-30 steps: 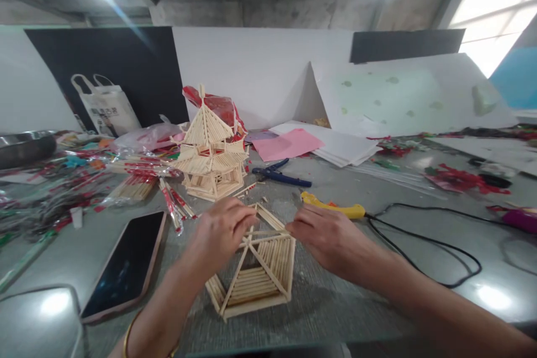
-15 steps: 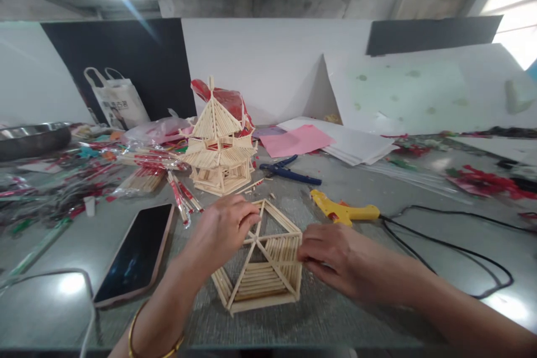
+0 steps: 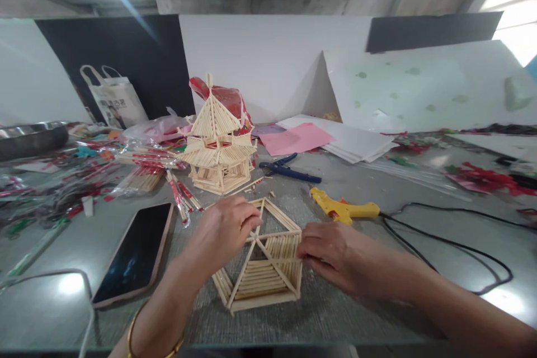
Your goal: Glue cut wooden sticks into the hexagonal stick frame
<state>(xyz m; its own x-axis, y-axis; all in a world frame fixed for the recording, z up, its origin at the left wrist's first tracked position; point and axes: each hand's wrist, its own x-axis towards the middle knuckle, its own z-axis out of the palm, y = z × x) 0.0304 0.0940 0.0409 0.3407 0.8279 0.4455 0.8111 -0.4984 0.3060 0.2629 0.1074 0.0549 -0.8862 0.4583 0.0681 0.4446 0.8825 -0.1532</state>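
Observation:
A hexagonal wooden-stick frame (image 3: 244, 309) lies on the table, its spokes meeting in the middle and rows of sticks filling the front and right sections. My left hand (image 3: 230, 225) is closed over its upper left side, fingertips at a spoke close to the hub; the exact contact is partly hidden. At the right corner, my right hand (image 3: 331, 254) pinches the end of a thin wooden stick (image 3: 272, 261), which lies level across the right part of the frame. Behind stands a tiered stick pavilion (image 3: 220, 148) with a pointed roof.
A yellow glue gun (image 3: 346, 211) with a black cord lies beyond my right hand. Blue-handled pliers (image 3: 289, 170) rest behind the frame. A phone (image 3: 135, 254) is left of my left arm. Bagged sticks (image 3: 140, 179) and coloured papers (image 3: 300, 139) lie farther back.
Almost nothing differs; both hands keep their places at the frame. The whole view has shifted very slightly.

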